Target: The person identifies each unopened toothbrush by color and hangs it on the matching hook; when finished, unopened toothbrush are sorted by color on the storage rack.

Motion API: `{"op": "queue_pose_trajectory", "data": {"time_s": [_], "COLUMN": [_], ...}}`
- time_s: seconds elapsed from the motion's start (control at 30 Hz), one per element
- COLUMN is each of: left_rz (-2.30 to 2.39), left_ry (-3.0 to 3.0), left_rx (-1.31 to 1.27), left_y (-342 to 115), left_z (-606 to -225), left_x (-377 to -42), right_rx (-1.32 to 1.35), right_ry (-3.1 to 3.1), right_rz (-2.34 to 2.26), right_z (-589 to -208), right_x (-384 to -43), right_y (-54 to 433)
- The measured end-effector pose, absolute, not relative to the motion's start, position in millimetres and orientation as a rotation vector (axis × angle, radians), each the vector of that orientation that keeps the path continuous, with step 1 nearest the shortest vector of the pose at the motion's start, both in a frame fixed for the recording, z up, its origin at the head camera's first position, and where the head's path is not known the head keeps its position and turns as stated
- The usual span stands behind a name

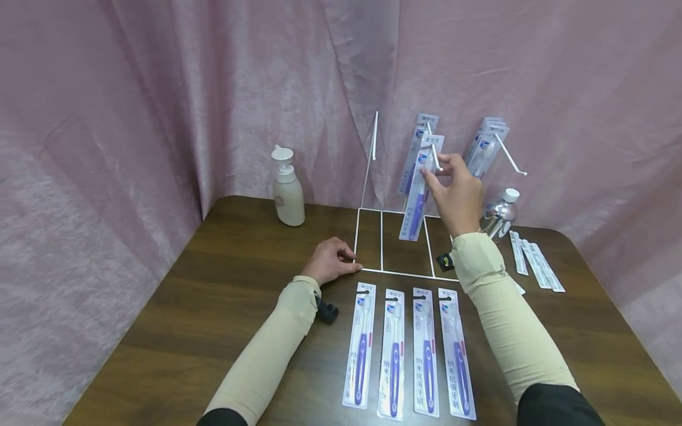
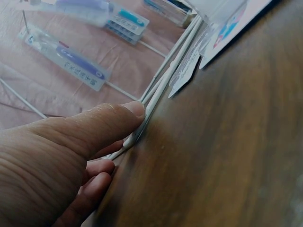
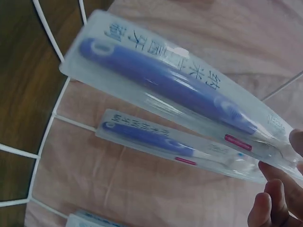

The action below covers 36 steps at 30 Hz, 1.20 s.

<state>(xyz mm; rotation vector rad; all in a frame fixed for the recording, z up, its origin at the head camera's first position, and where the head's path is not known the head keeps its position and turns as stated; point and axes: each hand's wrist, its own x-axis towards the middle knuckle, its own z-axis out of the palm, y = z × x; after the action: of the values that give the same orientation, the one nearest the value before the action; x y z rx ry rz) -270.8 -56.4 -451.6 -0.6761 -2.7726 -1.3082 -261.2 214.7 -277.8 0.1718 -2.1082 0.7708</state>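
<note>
My right hand (image 1: 458, 195) pinches a packaged toothbrush (image 1: 414, 216) with a purple handle near its upper part, at the outer end of the middle hook (image 1: 436, 158) of a white wire rack (image 1: 394, 273). Behind it, another toothbrush pack (image 1: 409, 160) hangs on the same hook. In the right wrist view the held toothbrush (image 3: 165, 80) slants across, with fingertips at its brush end. Low on the table, my left hand (image 1: 331, 261) grips the rack's front left corner. The left wrist view has its thumb (image 2: 116, 118) pressed on the wire, fingers curled beneath.
Several toothbrush packs (image 1: 395, 355) lie in a row before the rack. More packs (image 1: 487, 148) hang from the right hook; the left hook (image 1: 375, 136) is bare. A pump bottle (image 1: 289, 198) stands left, a clear capped bottle (image 1: 502, 208) right, beside narrow white packs (image 1: 540, 266).
</note>
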Motion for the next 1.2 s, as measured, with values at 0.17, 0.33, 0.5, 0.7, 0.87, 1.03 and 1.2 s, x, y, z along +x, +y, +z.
{"op": "queue_pose_trajectory", "data": {"time_s": [0.17, 0.33, 0.5, 0.7, 0.87, 1.03, 1.2], "left_rz": [-1.300, -1.318, -1.311, -1.302, -1.322, -1.337, -1.344], "left_ry": [-2.763, -2.759, -2.725, -2.729, -2.729, -2.733, -2.743], "left_rx": [-0.697, -0.704, -0.733, -0.735, -0.736, -0.724, -0.701], "left_y": [-54, -53, -54, -55, -54, -54, -56], "left_z": [-454, -457, -458, -455, -456, -457, -460], "left_x": [-271, -270, -271, -271, -271, -273, -274], "right_rx": [0.132, 0.094, 0.090, 0.045, 0.074, 0.071, 0.064], "right_ry": [-2.136, -2.147, -2.173, -2.191, -2.191, -2.232, -2.388], "right_rz": [0.816, 0.806, 0.753, 0.737, 0.755, 0.789, 0.802], "right_z": [-277, -277, -275, -273, -274, -274, -284], "right_x": [-287, -308, -325, -332, -330, -314, -272], "right_y": [218, 222, 226, 227, 232, 237, 250]}}
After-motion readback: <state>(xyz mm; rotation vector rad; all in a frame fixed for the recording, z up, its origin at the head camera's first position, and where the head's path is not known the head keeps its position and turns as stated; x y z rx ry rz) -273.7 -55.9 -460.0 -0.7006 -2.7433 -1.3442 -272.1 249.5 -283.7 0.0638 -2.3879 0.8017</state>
